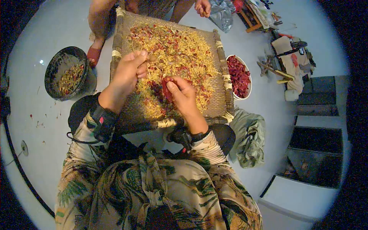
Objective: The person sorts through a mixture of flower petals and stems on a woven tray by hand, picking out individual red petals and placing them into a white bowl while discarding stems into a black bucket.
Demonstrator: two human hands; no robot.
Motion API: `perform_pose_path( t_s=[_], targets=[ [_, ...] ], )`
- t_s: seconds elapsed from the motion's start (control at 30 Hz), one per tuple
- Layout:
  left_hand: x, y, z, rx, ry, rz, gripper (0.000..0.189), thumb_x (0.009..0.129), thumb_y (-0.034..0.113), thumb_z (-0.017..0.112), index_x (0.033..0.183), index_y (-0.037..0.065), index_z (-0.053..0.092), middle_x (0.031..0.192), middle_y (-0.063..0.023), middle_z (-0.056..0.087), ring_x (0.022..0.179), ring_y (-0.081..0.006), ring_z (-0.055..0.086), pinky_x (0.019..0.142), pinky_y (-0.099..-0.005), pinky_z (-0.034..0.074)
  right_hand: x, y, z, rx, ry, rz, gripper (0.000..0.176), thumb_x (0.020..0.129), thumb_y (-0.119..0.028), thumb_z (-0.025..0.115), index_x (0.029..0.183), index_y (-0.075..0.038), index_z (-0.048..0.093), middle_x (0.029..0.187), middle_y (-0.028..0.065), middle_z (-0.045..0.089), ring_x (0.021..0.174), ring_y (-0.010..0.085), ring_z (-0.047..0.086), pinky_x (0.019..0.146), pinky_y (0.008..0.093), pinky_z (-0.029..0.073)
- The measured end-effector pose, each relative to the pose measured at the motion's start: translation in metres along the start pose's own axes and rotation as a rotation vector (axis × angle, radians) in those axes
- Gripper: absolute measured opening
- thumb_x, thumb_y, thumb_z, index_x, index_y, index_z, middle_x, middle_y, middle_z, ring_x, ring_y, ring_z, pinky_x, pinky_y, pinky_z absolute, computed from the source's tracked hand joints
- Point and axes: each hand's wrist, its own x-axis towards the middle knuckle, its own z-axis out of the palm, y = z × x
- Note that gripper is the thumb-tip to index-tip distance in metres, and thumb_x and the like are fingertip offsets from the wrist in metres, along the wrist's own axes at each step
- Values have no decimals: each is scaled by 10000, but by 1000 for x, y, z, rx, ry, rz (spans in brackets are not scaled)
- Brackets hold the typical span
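Note:
A square woven tray [219, 109] with a bound wooden frame lies in front of me, covered with yellow seeds [191, 57] and red bits. Above its left part, my left hand [132, 68] is closed, thumb and finger pinching a small brownish piece [152, 58], perhaps a stem. My right hand [183, 94] is closed on a dark red dried pepper [167, 89] over the tray's lower middle. The two hands are apart.
A black bucket [90, 82] with stems stands at left. A white bucket [250, 85] of red pods is right of the tray. A co-worker's legs [100, 23] and hand [203, 7] are beyond it. A greenish sack [249, 134] lies at right, tools [283, 73] farther off.

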Motion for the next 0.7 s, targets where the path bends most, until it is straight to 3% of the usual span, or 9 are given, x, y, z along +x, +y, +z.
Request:
perform_pose_path(
  t_s=[0.07, 0.17, 0.37, 0.47, 0.6, 0.7],
  targets=[
    [1, 2, -1, -32, 24, 24, 166, 900, 199, 487, 822, 54, 502, 706, -11, 533, 457, -25, 316, 410, -181, 273, 5, -2, -3, -86, 8, -50, 201, 872, -205, 550, 909, -9, 579, 786, -19, 558, 691, 63, 495, 616, 208, 404],
    [3, 4, -4, -57, 58, 38, 143, 894, 177, 491, 823, 54, 508, 726, -23, 546, 466, -30, 324, 411, -182, 272, 5, -12, -2, 97, -31, 64, 208, 850, -168, 568, 980, -5, 573, 830, 26, 604, 752, 99, 549, 677, 229, 443],
    [12, 1, -26, -185, 141, 63, 78, 855, 105, 497, 885, 39, 527, 756, -32, 541, 469, -41, 326, 410, -183, 259, 18, 11, -5, 25, -67, 46, 215, 844, -181, 583, 983, -18, 572, 819, 12, 597, 715, 81, 553, 640, 221, 456],
    [9, 8, -18, -177, 234, 39, 103, 846, 101, 497, 912, 29, 531, 771, -36, 534, 470, -46, 325, 404, -188, 247, 20, 29, -22, 201, -40, 367, 188, 858, -193, 565, 972, -43, 576, 838, 4, 595, 743, 94, 568, 627, 218, 485],
    [3, 8, -15, -117, 256, 16, 123, 845, 111, 506, 925, 22, 533, 765, -34, 523, 469, -46, 330, 397, -189, 246, 21, 26, -78, 371, 208, 354, 182, 865, -190, 541, 944, -30, 573, 834, 50, 601, 721, 147, 591, 621, 274, 526],
    [1, 8, -8, -66, 260, 4, 131, 844, 115, 513, 932, 21, 532, 749, -27, 515, 474, -45, 340, 397, -187, 252, 25, 25, -142, 496, 463, 191, 212, 863, -225, 541, 926, -25, 574, 863, 79, 591, 764, 197, 584, 684, 328, 533]
  ],
)
